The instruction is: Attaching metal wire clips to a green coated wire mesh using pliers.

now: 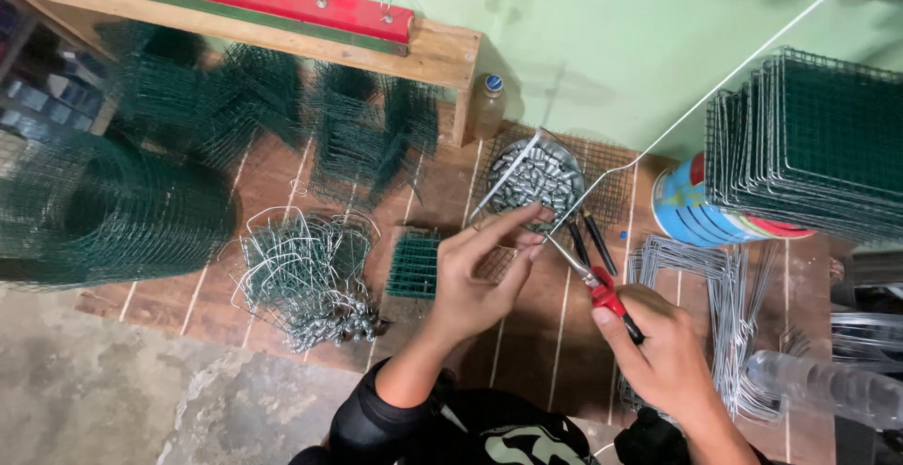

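My left hand [484,272] pinches the near end of a long white wire [715,89] between thumb and fingertips, just above the tiled floor. The wire runs up to the right toward the wall. My right hand [663,357] grips red-handled pliers [602,291], whose jaws point at the wire end beside my left fingertips. Right behind the hands stands a round metal bowl [536,178] full of small grey metal clips. A small green mesh piece [414,263] lies left of my left hand.
Green wire mesh roll [94,211] at left, folded mesh pieces [282,108] under a wooden bench [433,51], a pile of bent wire parts [306,277], bent wire frames [705,286], stacked mesh panels [809,141], a colourful tin [696,206], a bottle [487,103].
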